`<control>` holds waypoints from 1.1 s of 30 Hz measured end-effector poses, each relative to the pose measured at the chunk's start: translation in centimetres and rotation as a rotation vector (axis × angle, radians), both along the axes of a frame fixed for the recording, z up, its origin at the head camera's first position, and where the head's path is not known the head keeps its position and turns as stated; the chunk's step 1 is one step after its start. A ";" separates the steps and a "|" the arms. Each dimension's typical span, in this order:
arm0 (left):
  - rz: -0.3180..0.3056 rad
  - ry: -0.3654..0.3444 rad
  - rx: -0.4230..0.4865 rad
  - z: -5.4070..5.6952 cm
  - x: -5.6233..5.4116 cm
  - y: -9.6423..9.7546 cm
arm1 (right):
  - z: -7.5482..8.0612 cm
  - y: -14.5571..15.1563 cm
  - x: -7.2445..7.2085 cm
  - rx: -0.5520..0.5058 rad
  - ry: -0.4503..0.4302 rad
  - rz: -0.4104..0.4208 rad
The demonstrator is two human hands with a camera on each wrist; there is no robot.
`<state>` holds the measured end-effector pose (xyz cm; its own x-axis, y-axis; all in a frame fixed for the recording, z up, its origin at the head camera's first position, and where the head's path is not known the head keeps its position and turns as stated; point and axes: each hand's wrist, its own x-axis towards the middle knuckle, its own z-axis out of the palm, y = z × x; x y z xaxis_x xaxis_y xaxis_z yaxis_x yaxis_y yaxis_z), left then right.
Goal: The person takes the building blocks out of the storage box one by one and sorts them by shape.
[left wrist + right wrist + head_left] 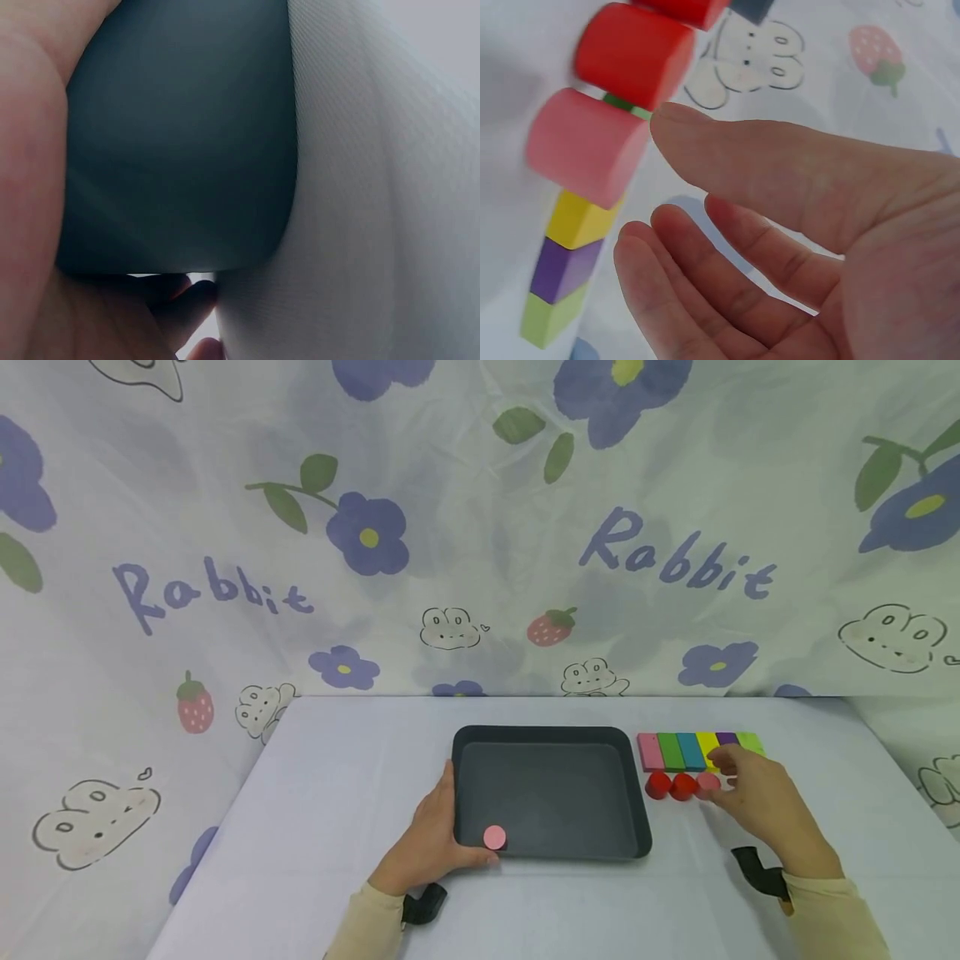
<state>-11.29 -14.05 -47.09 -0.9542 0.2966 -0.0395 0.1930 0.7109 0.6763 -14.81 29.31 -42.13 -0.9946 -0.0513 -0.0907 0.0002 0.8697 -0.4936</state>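
Note:
My left hand [432, 837] holds the near left corner of a dark grey tray [642, 827], fingers along its left side and thumb along the front wall. In the left wrist view, the tray's outer wall [180, 150] fills the space beside the thumb. A pink cylinder [494, 837] stands inside that corner. At the right, my right hand [761, 802] reaches over another pink cylinder [585, 146]. Its thumb tip is right at the cylinder's end face, while the other fingers are spread and loosely bent. Two red cylinders [658, 786] [683, 787] stand in line left of it.
Behind the cylinders lies a row of coloured blocks: pink [651, 752], green [671, 752], blue [691, 752], yellow [707, 745], purple [727, 738] and light green [751, 742]. A white cloth covers the table [300, 810]. A patterned curtain [480, 543] hangs behind its far edge.

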 end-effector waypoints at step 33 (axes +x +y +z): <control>0.005 0.012 0.009 0.1 0.0 0.1 | 1.2 -5.2 1.9 -0.113 0.333 0.084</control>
